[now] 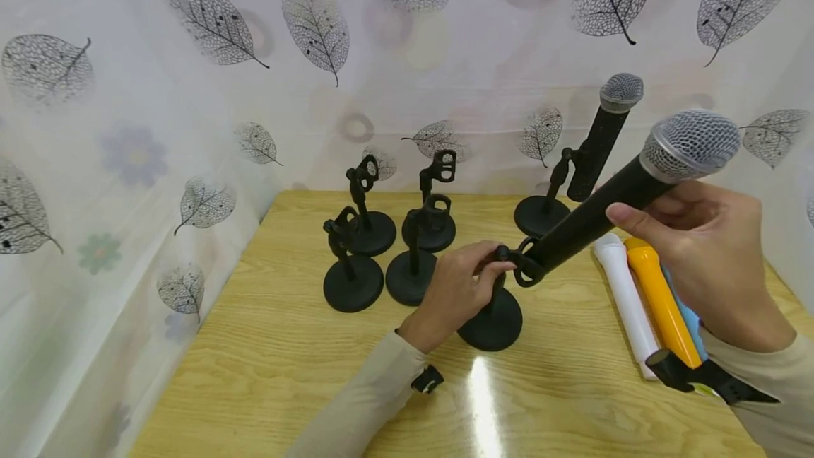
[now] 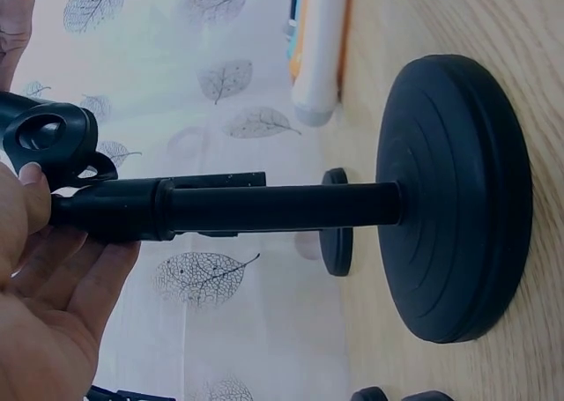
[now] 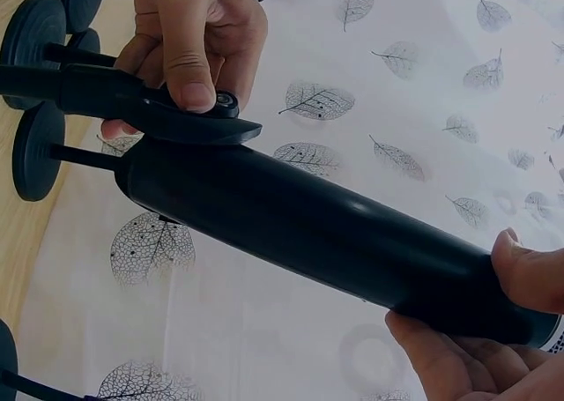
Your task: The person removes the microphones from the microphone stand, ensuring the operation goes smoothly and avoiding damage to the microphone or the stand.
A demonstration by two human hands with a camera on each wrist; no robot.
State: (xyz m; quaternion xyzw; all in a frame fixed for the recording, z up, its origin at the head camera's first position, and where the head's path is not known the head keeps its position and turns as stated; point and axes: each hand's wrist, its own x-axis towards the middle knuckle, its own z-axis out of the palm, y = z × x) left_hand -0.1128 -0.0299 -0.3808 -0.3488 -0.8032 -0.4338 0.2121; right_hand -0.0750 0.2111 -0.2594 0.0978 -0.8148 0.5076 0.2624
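My right hand (image 1: pixel 718 253) grips a black microphone (image 1: pixel 588 221) just under its silver mesh head, holding it slanted with the head up and to the right. The tail end of the microphone sits at the ring clip (image 1: pixel 528 267) of a black desk stand (image 1: pixel 491 324). My left hand (image 1: pixel 454 288) pinches that stand at the joint beneath the clip. In the left wrist view the thumb and fingers are around the stand's upper collar (image 2: pixel 123 209), and its round base (image 2: pixel 454 198) rests on the table. The right wrist view shows the microphone body (image 3: pixel 300 225) against the clip (image 3: pixel 198 128).
Several black stands with bare clips, one of them a stand (image 1: pixel 352 281), are grouped left of my left hand. Behind, another stand (image 1: pixel 540 214) carries a second microphone (image 1: pixel 598 143). White (image 1: pixel 626 302), orange (image 1: pixel 664 302) and blue microphones lie at the right. A leaf-patterned curtain (image 1: pixel 381 55) backs the wooden table.
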